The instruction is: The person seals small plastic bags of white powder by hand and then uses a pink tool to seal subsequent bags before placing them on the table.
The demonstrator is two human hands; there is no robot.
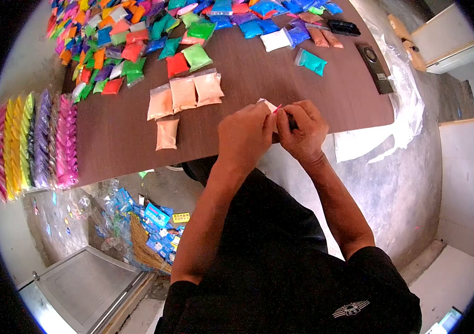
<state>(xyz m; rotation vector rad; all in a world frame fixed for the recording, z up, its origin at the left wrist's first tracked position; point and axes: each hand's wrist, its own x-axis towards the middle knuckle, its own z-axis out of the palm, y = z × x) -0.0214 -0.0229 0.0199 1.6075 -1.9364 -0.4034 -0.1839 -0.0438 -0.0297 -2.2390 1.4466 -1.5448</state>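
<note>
Near the front edge of the table (120,150), my left hand (245,133) is closed in a pinch. A small white piece (268,104) shows above its fingers; most of it is hidden. My right hand (305,129) is closed close beside it, with a thin pink strip (277,109) between the two hands. A dark bit shows under the right fingers, too covered to name. To the left of my hands, three peach-coloured sachets (183,93) lie side by side, slightly overlapping. Below them is a single peach sachet (167,134).
Many coloured sachets (134,50) are heaped across the far left. A teal sachet (311,62) lies apart. A black device with a dial (375,68) sits at the right edge. Twisted coloured packets (42,139) hang at the left edge. A broom (142,242) is below.
</note>
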